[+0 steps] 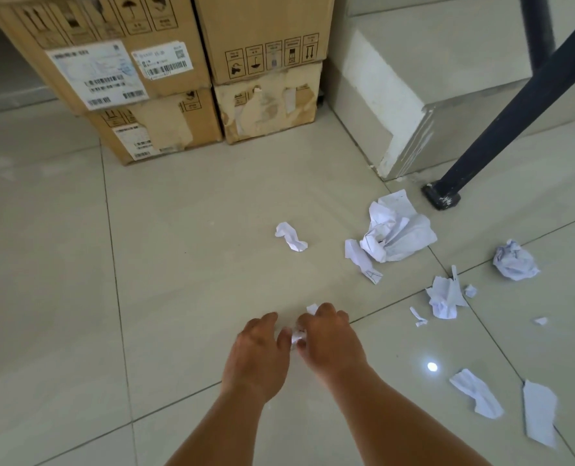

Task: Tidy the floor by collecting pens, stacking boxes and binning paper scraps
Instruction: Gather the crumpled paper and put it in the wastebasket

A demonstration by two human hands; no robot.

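Observation:
Both my hands are low over the tiled floor in the middle of the head view. My left hand (259,348) and my right hand (326,334) curl around a small white paper scrap (298,335) that shows only between them and at the right fingertips. Other white scraps lie on the floor: a small twisted one (291,237) ahead, a big crumpled sheet (395,232) to the right, a crumpled ball (514,260) further right, torn pieces (444,297), and two flat pieces (477,393) at the lower right. Cardboard boxes (151,79) stand stacked two high at the back.
A second stack of boxes (266,72) stands right of the first. A grey step (414,89) fills the back right corner. A slanted black metal leg (501,129) ends in a foot on the floor near the big sheet.

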